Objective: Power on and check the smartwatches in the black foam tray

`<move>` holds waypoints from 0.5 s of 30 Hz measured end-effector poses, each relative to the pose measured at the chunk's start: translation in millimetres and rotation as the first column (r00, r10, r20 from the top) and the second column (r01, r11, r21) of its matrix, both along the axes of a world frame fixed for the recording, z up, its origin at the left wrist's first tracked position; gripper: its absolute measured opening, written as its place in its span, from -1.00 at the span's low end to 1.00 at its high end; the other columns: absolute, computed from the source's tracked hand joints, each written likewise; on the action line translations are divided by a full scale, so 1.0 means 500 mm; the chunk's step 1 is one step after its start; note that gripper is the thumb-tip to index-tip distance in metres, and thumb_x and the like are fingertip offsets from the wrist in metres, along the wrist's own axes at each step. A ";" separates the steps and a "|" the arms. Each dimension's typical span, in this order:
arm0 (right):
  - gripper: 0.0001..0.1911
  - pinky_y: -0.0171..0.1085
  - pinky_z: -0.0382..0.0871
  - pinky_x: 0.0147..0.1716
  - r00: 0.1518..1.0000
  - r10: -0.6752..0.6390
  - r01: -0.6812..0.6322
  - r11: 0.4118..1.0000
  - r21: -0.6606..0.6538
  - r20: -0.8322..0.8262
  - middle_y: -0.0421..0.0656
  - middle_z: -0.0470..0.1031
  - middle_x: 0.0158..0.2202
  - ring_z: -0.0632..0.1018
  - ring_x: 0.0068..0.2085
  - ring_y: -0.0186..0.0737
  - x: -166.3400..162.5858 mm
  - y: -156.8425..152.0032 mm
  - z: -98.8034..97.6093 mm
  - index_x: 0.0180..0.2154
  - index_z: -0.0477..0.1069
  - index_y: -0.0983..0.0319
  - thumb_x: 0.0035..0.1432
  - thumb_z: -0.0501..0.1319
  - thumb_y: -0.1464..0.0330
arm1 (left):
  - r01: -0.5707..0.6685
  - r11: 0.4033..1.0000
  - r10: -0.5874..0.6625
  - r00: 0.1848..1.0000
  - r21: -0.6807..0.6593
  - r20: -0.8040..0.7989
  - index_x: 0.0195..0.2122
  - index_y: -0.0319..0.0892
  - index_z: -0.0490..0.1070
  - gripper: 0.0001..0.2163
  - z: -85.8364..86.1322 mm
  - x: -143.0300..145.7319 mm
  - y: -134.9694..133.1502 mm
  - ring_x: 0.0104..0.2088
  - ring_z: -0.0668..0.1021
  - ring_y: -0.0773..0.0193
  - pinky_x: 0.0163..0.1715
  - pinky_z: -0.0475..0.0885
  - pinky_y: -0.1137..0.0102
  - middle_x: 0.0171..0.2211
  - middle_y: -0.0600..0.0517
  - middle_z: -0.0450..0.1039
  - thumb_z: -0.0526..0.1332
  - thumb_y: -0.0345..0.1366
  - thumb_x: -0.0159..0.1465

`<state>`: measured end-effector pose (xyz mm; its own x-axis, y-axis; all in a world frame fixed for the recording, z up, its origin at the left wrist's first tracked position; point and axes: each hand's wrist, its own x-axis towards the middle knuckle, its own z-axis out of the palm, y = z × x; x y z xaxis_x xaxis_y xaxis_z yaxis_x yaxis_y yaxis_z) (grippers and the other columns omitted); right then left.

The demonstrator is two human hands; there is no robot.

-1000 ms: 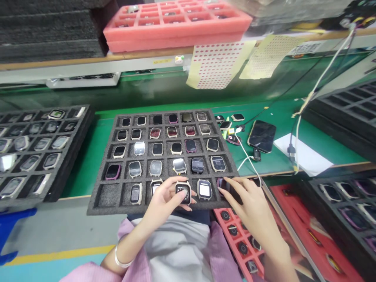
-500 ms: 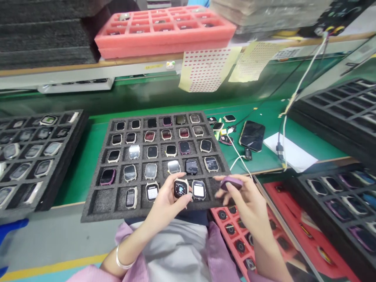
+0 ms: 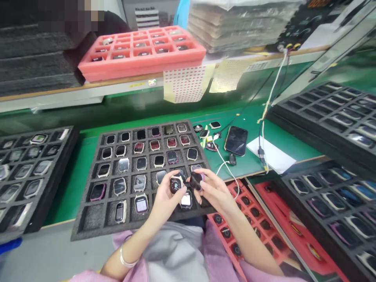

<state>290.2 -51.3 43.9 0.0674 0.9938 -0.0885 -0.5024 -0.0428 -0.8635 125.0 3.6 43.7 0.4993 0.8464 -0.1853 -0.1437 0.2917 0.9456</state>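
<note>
My left hand (image 3: 166,197) grips a beige smartwatch body (image 3: 175,184) with a lit round dial. A purple smartwatch body (image 3: 196,180) sits in the fingers of my right hand (image 3: 213,190), its dark face turned toward me. Both watches are held side by side, almost touching, just above the near edge of a black foam tray (image 3: 88,225). The tray's cells hold several watch bodies; one with a lit white screen (image 3: 186,199) lies right below my hands.
A second black foam tray (image 3: 55,172) lies at the left, and more trays (image 3: 323,129) at the right. A red tray (image 3: 252,231) sits by my lap. On the green bench lie a phone (image 3: 235,140), white cables and paper. A pink tray (image 3: 141,58) stands on the shelf.
My right hand picked the purple watch out of the tray's near right cell and brought it up beside the beige watch in my left hand. The camera view shifted right.
</note>
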 end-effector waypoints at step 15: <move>-0.59 -0.34 0.37 -0.58 0.999 0.035 -0.035 0.999 0.009 -0.014 -0.03 0.56 -0.20 0.46 -0.56 -0.37 -0.005 -0.003 -0.037 0.03 0.41 0.22 0.11 0.29 0.34 | -0.081 0.976 0.094 0.994 0.201 -0.053 -0.05 -0.15 0.36 -0.63 -0.045 -0.009 0.015 -0.39 0.48 0.30 -0.38 0.40 0.44 -0.27 0.02 0.41 0.30 -0.33 0.10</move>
<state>287.5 -52.8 25.5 0.0315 0.9962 -0.0809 -0.5132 -0.0533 -0.8566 120.7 10.9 21.1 0.4143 0.9094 -0.0375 -0.0996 0.0863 0.9913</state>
